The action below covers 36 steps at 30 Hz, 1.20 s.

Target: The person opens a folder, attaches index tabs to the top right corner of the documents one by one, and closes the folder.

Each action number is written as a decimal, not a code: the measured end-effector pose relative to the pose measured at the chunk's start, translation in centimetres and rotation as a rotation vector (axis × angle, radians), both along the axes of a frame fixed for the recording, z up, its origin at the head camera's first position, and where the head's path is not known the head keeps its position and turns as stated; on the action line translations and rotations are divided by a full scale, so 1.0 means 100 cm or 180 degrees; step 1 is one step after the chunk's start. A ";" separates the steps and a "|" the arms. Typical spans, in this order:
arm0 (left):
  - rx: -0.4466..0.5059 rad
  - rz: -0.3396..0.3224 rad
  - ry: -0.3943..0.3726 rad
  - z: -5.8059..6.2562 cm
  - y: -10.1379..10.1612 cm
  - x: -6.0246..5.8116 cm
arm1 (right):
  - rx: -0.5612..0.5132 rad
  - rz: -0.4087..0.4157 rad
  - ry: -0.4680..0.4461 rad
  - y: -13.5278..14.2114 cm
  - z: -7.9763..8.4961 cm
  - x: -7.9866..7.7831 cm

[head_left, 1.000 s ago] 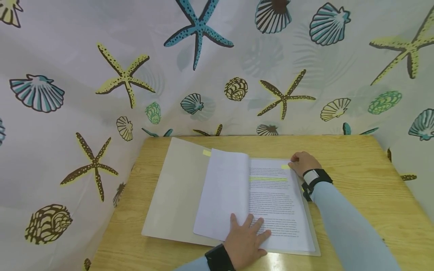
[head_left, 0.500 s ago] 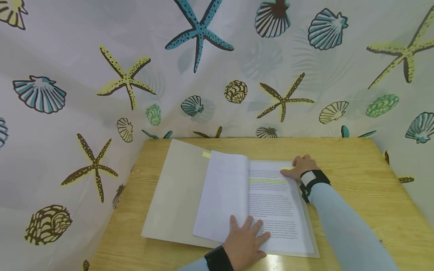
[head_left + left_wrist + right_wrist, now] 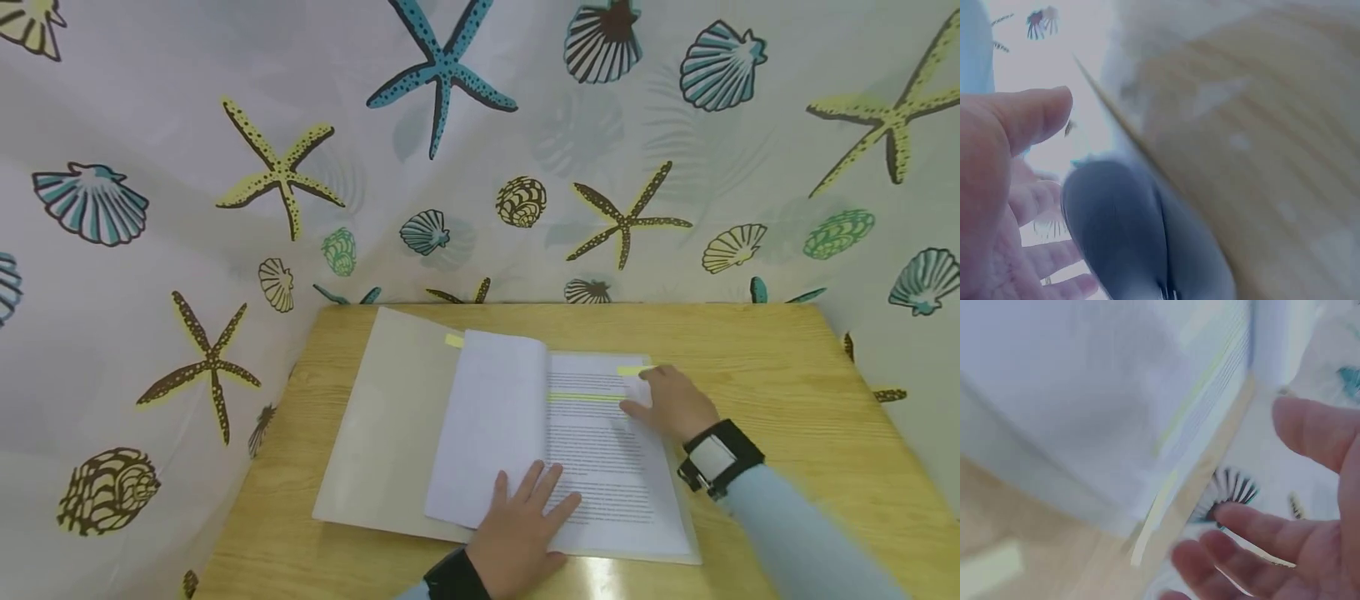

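Observation:
An open folder lies on the table, its pale beige cover (image 3: 382,433) turned to the left. Inside are a turned-over white sheet (image 3: 487,425) and, right of it, a printed page (image 3: 600,467) with one line highlighted yellow. My left hand (image 3: 517,525), fingers spread, is over the lower part of the sheets near the fold. At the page's upper right corner, my right hand (image 3: 675,404) has its thumb and fingers apart, fingertips beside a yellow sticky tab (image 3: 632,371). The right wrist view shows this hand (image 3: 1285,544) with nothing between its fingers.
Wooden table (image 3: 780,375) surrounds the folder. Behind and at both sides hangs a white curtain (image 3: 465,250) printed with shells and starfish. Another yellow tab (image 3: 454,340) sits at the top of the left cover. A dark rounded shape (image 3: 1122,231) fills the lower left wrist view.
My right hand has drawn back from the page's top right corner, toward me, its fingers opening out. My left hand has shifted slightly left and away from me over the sheets.

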<state>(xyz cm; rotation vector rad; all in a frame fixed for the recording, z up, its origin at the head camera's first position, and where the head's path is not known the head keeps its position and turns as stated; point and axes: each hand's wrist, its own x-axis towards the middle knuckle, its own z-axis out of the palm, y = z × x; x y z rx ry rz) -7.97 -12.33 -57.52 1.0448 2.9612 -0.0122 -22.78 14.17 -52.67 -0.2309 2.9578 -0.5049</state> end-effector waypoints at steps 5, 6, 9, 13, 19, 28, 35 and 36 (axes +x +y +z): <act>0.0120 0.0347 -0.0144 0.004 -0.038 0.005 | 0.0044 0.0257 -0.0200 -0.002 -0.009 0.056; 0.0142 0.0433 -0.0174 0.003 -0.047 0.006 | 0.0071 0.0286 -0.0166 -0.001 -0.013 0.064; 0.0237 0.0638 -0.0209 0.002 -0.065 0.013 | 0.0092 0.0330 -0.0021 0.004 -0.024 0.083; 0.0337 0.0785 -0.0129 -0.003 -0.078 0.020 | 0.0101 0.0355 0.0239 0.011 -0.036 0.096; 0.0412 0.0944 -0.0071 -0.009 -0.077 0.023 | 0.0096 0.0303 0.0416 0.017 -0.053 0.105; 0.0503 0.1105 0.0131 -0.016 -0.076 0.027 | 0.0245 0.0261 0.0439 0.014 -0.060 0.104; 0.0520 0.1109 0.0238 -0.019 -0.077 0.029 | 0.0271 0.0206 0.0341 0.011 -0.055 0.105; 0.0526 0.1107 0.0232 -0.018 -0.077 0.029 | 0.0267 0.0211 0.0349 0.010 -0.055 0.105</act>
